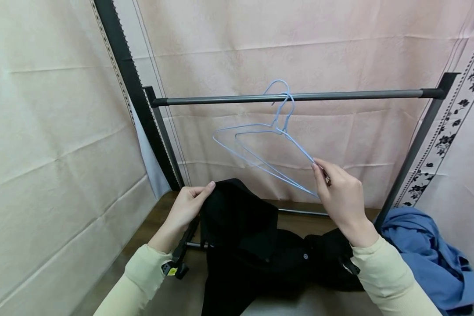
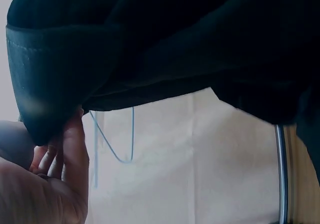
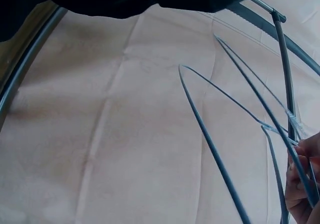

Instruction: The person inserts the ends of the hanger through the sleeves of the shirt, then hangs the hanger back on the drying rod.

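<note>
With thumb and fingers, my left hand (image 1: 186, 205) pinches the edge of a black shirt (image 1: 241, 219), lifting that part so the cloth drapes down. A small button shows on its front. The left wrist view has the fingers (image 2: 75, 149) at a stitched, collar-like flap (image 2: 55, 68). To the right, my right hand (image 1: 341, 199) grips the sloping right arm of a light blue wire hanger (image 1: 300, 148). A second, matching hanger (image 1: 221, 139) overlaps it, and their hooks are up at the dark metal rail (image 1: 221, 99). In the right wrist view, the fingers (image 3: 300, 176) wrap the blue wire.
A dark upright post (image 1: 414, 151) carries the rail's right end; another upright (image 1: 167, 145) stands at left. A blue garment (image 1: 426, 259) lies heaped at the lower right. Pale cloth curtains (image 1: 63, 131) surround the rack, and a lower bar (image 1: 304, 212) runs behind the shirt.
</note>
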{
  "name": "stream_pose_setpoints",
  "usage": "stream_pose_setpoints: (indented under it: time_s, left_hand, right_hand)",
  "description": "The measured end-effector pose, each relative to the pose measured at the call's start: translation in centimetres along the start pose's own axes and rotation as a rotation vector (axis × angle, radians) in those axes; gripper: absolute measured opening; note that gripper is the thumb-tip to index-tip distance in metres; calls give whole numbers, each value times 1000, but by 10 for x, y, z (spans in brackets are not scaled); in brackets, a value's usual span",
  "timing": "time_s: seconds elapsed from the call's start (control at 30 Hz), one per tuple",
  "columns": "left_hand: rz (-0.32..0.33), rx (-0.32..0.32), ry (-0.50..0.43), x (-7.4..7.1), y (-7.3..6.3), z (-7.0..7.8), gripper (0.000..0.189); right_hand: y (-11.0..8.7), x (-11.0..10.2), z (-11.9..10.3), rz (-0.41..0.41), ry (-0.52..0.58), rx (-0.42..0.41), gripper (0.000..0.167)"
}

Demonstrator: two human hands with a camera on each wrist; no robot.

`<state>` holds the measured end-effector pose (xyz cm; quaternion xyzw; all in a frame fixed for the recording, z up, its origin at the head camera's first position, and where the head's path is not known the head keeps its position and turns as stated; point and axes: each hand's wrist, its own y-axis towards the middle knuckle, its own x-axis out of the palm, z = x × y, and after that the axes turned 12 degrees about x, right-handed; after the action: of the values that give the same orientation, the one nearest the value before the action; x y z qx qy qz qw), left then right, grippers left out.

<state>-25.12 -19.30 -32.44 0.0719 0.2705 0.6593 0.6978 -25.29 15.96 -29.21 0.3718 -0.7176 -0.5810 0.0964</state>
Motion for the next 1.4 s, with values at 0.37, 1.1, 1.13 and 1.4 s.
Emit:
stream_pose_setpoints:
  time_s: [0.37,1.1,1.13,1.4]
  left_hand:
    - [67,-52,53,-30,-10,-15,57]
    - [161,88,138,-35,8,3,59]
    - [170,112,184,-36,8,5,59]
    - [193,232,341,-26,6,21,49]
  right_hand:
    - [-18,-15,-5,82,44,-54,29]
    - [-68,-65,14,88,121,-135,47]
    - [-69,-65,14,88,126,-135,47]
    - [-72,-63,7,53,166,-147,48]
